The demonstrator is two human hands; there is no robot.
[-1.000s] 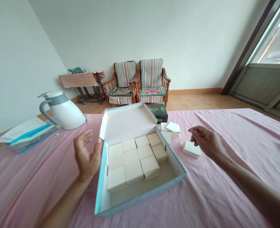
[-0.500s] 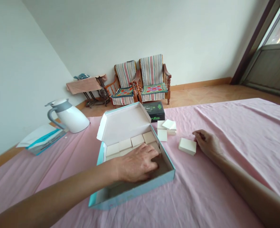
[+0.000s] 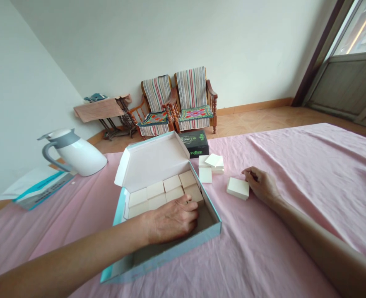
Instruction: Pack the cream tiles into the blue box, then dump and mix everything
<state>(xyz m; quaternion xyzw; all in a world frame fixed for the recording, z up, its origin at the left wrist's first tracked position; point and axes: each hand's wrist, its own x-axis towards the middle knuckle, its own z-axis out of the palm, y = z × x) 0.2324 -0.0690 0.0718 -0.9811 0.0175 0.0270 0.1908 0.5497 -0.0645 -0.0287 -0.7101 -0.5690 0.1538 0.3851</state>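
My left hand [image 3: 176, 217] reaches into the front part of an open light-blue cardboard box [image 3: 170, 258]. Its fingers are curled, and the tips are hidden, so what they hold, if anything, does not show. Stacks of white square cards [image 3: 155, 189] sit in rows across the back half of the box, just beyond the knuckles. My right hand [image 3: 260, 182] rests on the cloth with fingers bent inward and nothing visible in them. Close to its fingertips lies a white stack of cards [image 3: 238, 188]. More loose white cards [image 3: 212, 163] are piled between that stack and the box.
The box's raised lid [image 3: 155, 159] leans back near a black box [image 3: 195, 142] with green lettering. At left stand a white jug [image 3: 80, 155] with a grey handle and a tissue pack [image 3: 43, 190]. Pink cloth [image 3: 310, 182] covers the table; two armchairs [image 3: 191, 97] are beyond.
My left hand has drawn back slightly toward me inside the box, its fingers curling more and uncovering more card stacks. My right hand stays beside its stack. The whole view has shifted slightly.
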